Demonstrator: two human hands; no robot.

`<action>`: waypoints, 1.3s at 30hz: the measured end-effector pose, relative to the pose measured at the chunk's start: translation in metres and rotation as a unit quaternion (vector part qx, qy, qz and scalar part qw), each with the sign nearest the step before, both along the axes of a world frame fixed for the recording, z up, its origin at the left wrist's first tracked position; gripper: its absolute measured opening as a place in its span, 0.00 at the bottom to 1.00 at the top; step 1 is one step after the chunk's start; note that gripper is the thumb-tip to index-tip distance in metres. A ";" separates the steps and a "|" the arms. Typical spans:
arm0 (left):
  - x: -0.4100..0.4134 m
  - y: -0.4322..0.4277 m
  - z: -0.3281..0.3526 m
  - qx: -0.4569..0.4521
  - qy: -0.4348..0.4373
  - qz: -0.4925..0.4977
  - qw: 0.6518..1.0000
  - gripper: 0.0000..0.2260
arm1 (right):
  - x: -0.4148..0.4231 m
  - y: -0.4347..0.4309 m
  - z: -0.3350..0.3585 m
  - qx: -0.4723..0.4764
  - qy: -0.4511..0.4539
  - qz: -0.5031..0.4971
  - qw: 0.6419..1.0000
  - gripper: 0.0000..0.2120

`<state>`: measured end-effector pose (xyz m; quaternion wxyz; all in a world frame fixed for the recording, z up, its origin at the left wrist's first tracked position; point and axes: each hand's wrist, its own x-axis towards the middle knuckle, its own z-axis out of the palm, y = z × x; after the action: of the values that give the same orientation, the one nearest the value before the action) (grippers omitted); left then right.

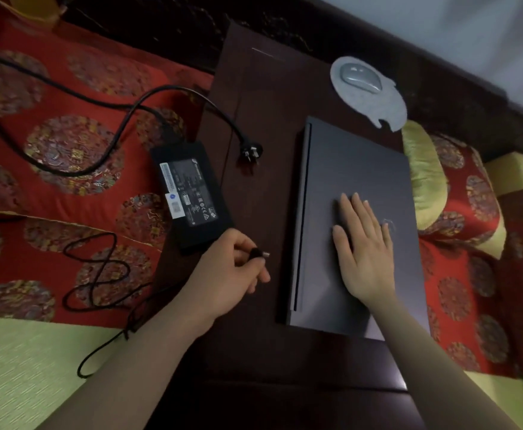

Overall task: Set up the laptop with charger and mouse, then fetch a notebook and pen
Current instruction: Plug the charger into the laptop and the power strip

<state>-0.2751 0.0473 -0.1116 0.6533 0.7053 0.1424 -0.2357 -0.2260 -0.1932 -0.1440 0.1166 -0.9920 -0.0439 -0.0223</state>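
A closed dark grey laptop [356,169] lies on a dark wooden table [254,88]. My right hand [362,246] rests flat on its lid, fingers spread. My left hand [232,274] pinches the charger's barrel connector [260,253], whose metal tip points at the laptop's left edge, a short gap away. The black charger brick [192,193] lies label up at the table's left edge. Its thin cable [98,274] loops over the red cushion. The wall plug [251,153] lies loose on the table. A grey mouse [359,77] sits on a grey pad [378,103] behind the laptop.
Red patterned cushions [67,135] flank the table on both sides, with green fabric [21,367] at the near left and a green-edged bolster [424,181] right of the laptop. The thick mains cable [67,100] snakes across the left cushion. A dark carved backrest [161,26] runs behind.
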 end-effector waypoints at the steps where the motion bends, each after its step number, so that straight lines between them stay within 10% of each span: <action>1: 0.002 0.000 -0.001 -0.042 0.005 0.041 0.998 0.05 | 0.000 0.000 0.000 0.001 0.001 -0.001 1.000 0.25; 5: 0.004 -0.005 -0.007 -0.144 0.019 0.133 0.980 0.12 | 0.000 0.002 0.001 0.000 -0.006 -0.001 1.000 0.25; 13: -0.006 -0.033 -0.023 0.127 -0.153 0.171 0.965 0.08 | 0.001 0.002 -0.002 -0.001 -0.012 -0.006 1.000 0.25; 39: 0.024 -0.041 -0.030 0.175 -0.190 0.142 0.956 0.05 | -0.023 0.047 -0.006 0.169 -0.065 -0.097 0.979 0.19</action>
<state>-0.2514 0.0064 -0.1417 0.5611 0.8130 0.1536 0.0263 -0.2495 -0.1465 -0.1496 0.2770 -0.9539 0.0493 -0.1046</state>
